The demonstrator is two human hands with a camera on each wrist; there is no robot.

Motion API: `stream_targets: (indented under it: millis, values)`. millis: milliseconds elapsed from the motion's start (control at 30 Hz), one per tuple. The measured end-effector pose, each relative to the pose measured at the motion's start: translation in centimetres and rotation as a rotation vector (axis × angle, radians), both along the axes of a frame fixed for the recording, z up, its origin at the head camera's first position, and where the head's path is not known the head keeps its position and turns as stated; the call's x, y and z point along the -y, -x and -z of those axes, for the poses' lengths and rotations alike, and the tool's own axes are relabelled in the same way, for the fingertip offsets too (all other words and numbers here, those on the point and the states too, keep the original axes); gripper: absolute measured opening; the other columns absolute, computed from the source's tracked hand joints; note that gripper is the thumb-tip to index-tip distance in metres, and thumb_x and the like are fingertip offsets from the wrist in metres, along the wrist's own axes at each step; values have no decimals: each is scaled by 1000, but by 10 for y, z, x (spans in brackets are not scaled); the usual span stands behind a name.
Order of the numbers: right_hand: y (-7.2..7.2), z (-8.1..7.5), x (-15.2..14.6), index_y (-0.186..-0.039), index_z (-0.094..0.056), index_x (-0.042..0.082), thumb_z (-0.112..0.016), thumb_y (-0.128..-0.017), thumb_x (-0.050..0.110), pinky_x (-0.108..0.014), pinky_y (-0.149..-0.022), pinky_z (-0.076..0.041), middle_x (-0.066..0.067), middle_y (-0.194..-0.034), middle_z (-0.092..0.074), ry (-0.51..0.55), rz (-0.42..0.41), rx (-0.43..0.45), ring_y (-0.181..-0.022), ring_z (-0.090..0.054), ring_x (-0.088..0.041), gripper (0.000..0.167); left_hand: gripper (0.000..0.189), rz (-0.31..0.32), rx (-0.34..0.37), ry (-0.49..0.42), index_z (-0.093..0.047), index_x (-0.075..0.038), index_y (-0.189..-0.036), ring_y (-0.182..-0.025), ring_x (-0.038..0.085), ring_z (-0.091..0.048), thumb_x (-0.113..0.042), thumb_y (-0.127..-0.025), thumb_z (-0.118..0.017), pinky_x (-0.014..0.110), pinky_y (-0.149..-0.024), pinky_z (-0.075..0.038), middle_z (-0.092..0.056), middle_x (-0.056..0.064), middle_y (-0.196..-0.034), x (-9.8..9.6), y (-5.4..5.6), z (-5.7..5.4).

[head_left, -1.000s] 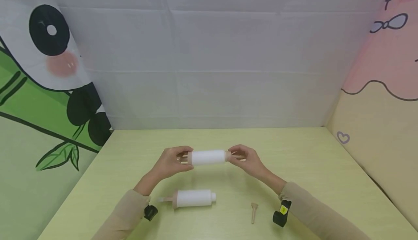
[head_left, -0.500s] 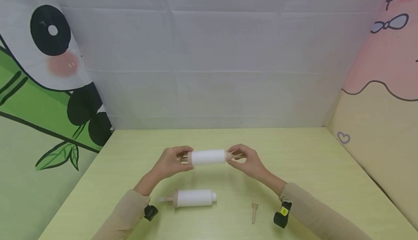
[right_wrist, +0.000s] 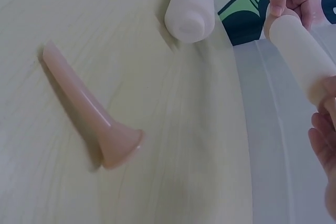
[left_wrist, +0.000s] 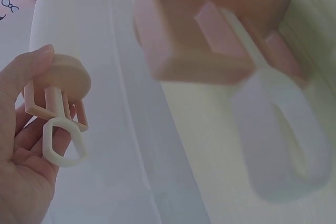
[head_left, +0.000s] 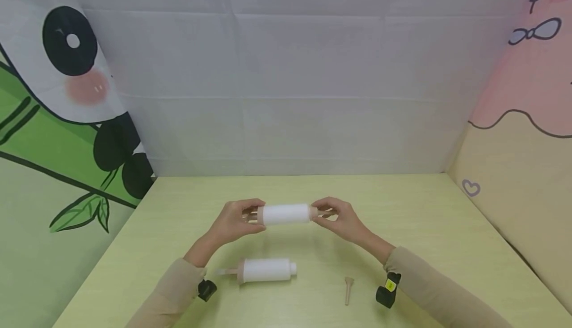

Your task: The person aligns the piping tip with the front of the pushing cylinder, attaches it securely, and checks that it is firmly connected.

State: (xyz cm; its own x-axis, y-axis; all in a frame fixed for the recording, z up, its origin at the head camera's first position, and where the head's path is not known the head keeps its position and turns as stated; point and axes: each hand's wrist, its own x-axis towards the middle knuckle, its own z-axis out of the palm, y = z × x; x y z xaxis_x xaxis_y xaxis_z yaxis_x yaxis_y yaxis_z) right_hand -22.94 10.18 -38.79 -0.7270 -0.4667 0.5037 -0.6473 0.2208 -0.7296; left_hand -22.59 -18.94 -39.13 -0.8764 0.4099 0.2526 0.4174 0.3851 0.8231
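My left hand [head_left: 230, 222] grips the pink end collar of a white-barrelled piping syringe [head_left: 286, 214], held level above the table. The white ring of its plunger [left_wrist: 63, 161] sticks out past the collar in the left wrist view. At the other end, my right hand [head_left: 340, 220] pinches the pink nozzle [head_left: 314, 213], its thin tip pointing right between the fingers. A second, similar syringe [head_left: 266, 270] lies on the table nearer the person, with its plunger to the left and a bare white mouth to the right. A loose pink nozzle [head_left: 348, 291] lies right of it.
The pale wood-grain table [head_left: 402, 209] ends at a grey cloth backdrop [head_left: 286, 134]. Printed side panels stand at left [head_left: 89, 154] and right [head_left: 514, 169]. Each wrist wears a black camera, such as the right camera [head_left: 387, 294].
The hands and the held syringe stay almost in place. The right fingers shift slightly about the nozzle. The second syringe and the loose nozzle have not moved on the table.
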Motion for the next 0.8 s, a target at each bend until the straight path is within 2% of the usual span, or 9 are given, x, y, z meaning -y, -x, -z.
stream_targets:
  millis: [133, 333, 567, 667, 800]
  values:
    - [0, -2, -2, -101, -62, -7, -67, -78, -4, -37, -72, -54, -19, -98, -63, -20, 5, 22, -88, -61, -32, 24, 48, 0, -3, 1, -57, 5, -114, -98, 31, -61, -2, -71, -75, 23, -78, -51, -59, 21, -110, -1, 0, -1]
    - [0, -3, -2, -103, -63, -7, -66, -79, -2, -35, -75, -53, -19, -100, -64, -19, 29, 104, -90, -61, -30, 25, 47, -6, -9, -3, -57, 6, -113, -98, 32, -61, -3, -70, -76, 24, -78, -52, -59, 22, -110, -1, 1, -1]
    - [0, -4, -2, -104, -63, -6, -65, -82, 1, -30, -76, -53, -19, -101, -64, -22, 51, 157, -91, -61, -30, 24, 49, -5, -19, 8, -56, 7, -114, -99, 31, -60, 0, -70, -75, 24, -78, -51, -59, 22, -110, -2, 1, -2]
    - [0, -4, -2, -105, -62, -5, -64, -83, 2, -27, -76, -52, -19, -101, -64, -27, 53, 170, -92, -61, -31, 24, 48, -8, -11, 9, -55, 10, -114, -99, 32, -60, 3, -70, -74, 25, -79, -51, -59, 23, -111, -4, 0, -6]
    - [0, -3, -2, -105, -62, -4, -64, -82, 1, -29, -77, -53, -19, -102, -62, -10, 39, 151, -92, -60, -33, 23, 45, -5, -10, 19, -55, 12, -112, -98, 36, -59, 8, -70, -72, 28, -79, -52, -58, 26, -109, -8, -10, -20]
